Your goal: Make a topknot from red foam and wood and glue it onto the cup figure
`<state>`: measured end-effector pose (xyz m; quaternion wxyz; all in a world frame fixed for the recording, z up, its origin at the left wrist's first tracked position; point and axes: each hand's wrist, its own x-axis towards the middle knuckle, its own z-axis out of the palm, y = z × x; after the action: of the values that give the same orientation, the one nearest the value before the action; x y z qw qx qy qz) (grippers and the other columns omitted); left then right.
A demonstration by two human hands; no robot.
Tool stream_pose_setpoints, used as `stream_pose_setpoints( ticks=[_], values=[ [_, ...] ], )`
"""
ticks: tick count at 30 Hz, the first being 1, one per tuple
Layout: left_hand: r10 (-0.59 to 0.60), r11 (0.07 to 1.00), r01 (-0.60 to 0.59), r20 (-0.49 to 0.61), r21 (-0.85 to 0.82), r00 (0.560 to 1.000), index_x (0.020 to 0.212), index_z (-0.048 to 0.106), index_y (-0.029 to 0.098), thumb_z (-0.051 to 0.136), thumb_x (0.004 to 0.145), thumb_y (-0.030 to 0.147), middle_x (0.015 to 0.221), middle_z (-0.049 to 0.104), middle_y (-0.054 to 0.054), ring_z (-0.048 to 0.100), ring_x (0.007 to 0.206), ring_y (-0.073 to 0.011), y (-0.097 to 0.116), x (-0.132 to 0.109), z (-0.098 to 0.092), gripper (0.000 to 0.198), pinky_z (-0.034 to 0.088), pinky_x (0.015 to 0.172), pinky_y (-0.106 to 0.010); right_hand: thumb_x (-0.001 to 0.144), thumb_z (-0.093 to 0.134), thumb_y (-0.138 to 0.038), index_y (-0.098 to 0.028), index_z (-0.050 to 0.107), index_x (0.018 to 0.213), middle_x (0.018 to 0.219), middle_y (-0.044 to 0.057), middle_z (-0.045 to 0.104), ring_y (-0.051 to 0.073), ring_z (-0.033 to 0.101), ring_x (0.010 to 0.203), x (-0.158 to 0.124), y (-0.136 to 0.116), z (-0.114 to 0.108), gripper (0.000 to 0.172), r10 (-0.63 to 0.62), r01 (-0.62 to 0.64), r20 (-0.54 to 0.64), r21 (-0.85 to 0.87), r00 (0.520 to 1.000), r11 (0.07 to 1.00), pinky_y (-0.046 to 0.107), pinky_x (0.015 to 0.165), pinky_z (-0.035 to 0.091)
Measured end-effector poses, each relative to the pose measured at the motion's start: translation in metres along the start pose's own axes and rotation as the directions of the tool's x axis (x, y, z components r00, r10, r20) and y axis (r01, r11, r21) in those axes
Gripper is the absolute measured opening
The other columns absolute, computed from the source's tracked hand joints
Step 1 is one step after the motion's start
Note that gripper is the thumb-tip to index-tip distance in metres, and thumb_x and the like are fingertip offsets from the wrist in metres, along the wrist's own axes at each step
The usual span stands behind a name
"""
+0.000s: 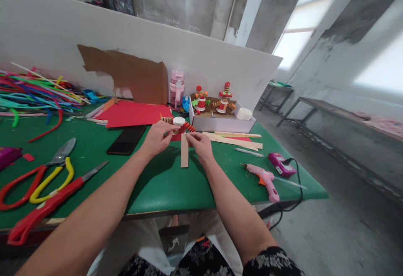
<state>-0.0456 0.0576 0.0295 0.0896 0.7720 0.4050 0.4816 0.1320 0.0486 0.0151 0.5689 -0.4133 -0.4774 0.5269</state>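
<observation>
My left hand (159, 138) is closed round a small craft figure (179, 124), a red body with a white round cap and orange-and-red coiled arms sticking out both sides. My right hand (199, 145) pinches the same figure from the right, fingers curled at its lower side. Both hands hover just above the green table (157, 183), over a flat wooden stick (184, 155) that lies pointing toward me. A red paper sheet (132, 113) lies behind the hands.
A black phone (126, 140) lies left of my hands. Large shears (40, 179) and red-handled scissors lie at the near left. A pink glue gun (264, 178) lies right. A white box (220, 121) holds two finished figures. Pipe cleaners (34, 91) are piled far left.
</observation>
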Motion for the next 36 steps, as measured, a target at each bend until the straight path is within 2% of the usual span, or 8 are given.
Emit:
stream_pose_setpoints(
  ticks=[7,16,20,22,24,27,31,36],
  values=[
    [-0.144,0.981,0.161,0.147,-0.111,0.979,0.078,0.079,0.027,0.068,0.074,0.049,0.080,0.074,-0.007,0.061,0.078,-0.0242,-0.001,0.000,0.001,0.024,0.046,0.074,-0.033,0.067,0.074,-0.036,-0.020,0.075,0.069,0.067,0.000,0.071,0.017,0.064,0.069,0.001,0.001,0.000,0.017,-0.147,0.153,0.046,-0.160,0.988,0.975,0.030,0.072,0.052],
    [-0.291,0.853,0.380,0.277,-0.359,0.916,0.062,0.075,0.022,0.081,0.061,0.047,0.070,0.070,-0.006,0.063,0.067,-0.0209,0.008,0.000,-0.006,0.025,0.050,0.064,-0.031,0.067,0.074,-0.032,-0.020,0.072,0.064,0.064,-0.001,0.068,0.015,0.060,0.066,-0.002,-0.007,-0.001,0.012,-0.135,0.163,0.161,-0.175,0.978,0.971,0.028,0.070,0.049],
    [-0.353,0.741,0.499,0.371,-0.450,0.859,0.059,0.075,0.020,0.085,0.054,0.043,0.071,0.070,-0.007,0.063,0.066,-0.0209,0.013,0.000,-0.010,0.026,0.051,0.060,-0.031,0.064,0.079,-0.034,-0.019,0.071,0.063,0.064,-0.002,0.067,0.014,0.059,0.065,-0.004,-0.008,-0.001,0.016,-0.097,0.131,0.252,-0.122,0.963,0.984,0.026,0.070,0.049],
    [-0.420,0.680,0.543,0.344,-0.493,0.840,0.060,0.075,0.019,0.087,0.051,0.044,0.066,0.068,-0.006,0.061,0.061,-0.0190,0.013,0.001,-0.010,0.030,0.048,0.057,-0.030,0.067,0.078,-0.041,-0.020,0.074,0.072,0.069,-0.001,0.069,0.014,0.060,0.066,-0.001,-0.006,-0.001,0.022,-0.028,0.034,0.220,-0.025,0.975,0.999,0.025,0.068,0.049],
    [-0.514,0.613,0.534,0.219,-0.582,0.829,0.062,0.075,0.018,0.089,0.047,0.047,0.061,0.067,-0.005,0.059,0.058,-0.0172,0.012,0.003,-0.009,0.035,0.045,0.055,-0.029,0.071,0.076,-0.046,-0.021,0.075,0.084,0.074,0.001,0.071,0.014,0.061,0.066,0.002,-0.002,-0.002,0.029,0.084,-0.100,0.167,0.086,0.982,0.991,0.025,0.064,0.050],
    [-0.656,0.467,0.467,0.060,-0.751,0.753,0.066,0.075,0.017,0.091,0.039,0.051,0.066,0.070,-0.005,0.060,0.063,-0.0167,0.010,0.006,-0.002,0.046,0.044,0.059,-0.027,0.065,0.083,-0.035,-0.022,0.074,0.093,0.085,0.002,0.074,0.013,0.062,0.066,0.003,0.003,-0.002,0.032,0.188,-0.210,0.175,0.118,0.966,0.971,0.026,0.062,0.051],
    [-0.770,0.302,0.483,0.089,-0.822,0.632,0.067,0.073,0.016,0.093,0.031,0.053,0.065,0.069,-0.003,0.057,0.060,-0.0140,0.013,0.005,0.011,0.055,0.041,0.056,-0.026,0.060,0.086,-0.025,-0.027,0.073,0.101,0.102,0.000,0.075,0.017,0.068,0.091,-0.002,0.005,0.007,0.043,0.043,-0.071,0.244,0.108,0.969,0.992,0.031,0.082,0.054],
    [-0.765,0.283,0.500,0.122,-0.819,0.632,0.067,0.074,0.016,0.093,0.029,0.053,0.066,0.070,-0.003,0.057,0.059,-0.0127,0.023,0.000,0.031,0.057,0.040,0.057,-0.025,0.059,0.087,-0.031,-0.023,0.074,0.099,0.104,0.003,0.076,0.021,0.068,0.105,-0.004,0.005,0.017,0.042,-0.074,0.061,0.066,0.181,0.995,0.982,0.036,0.097,0.052]
  ],
)
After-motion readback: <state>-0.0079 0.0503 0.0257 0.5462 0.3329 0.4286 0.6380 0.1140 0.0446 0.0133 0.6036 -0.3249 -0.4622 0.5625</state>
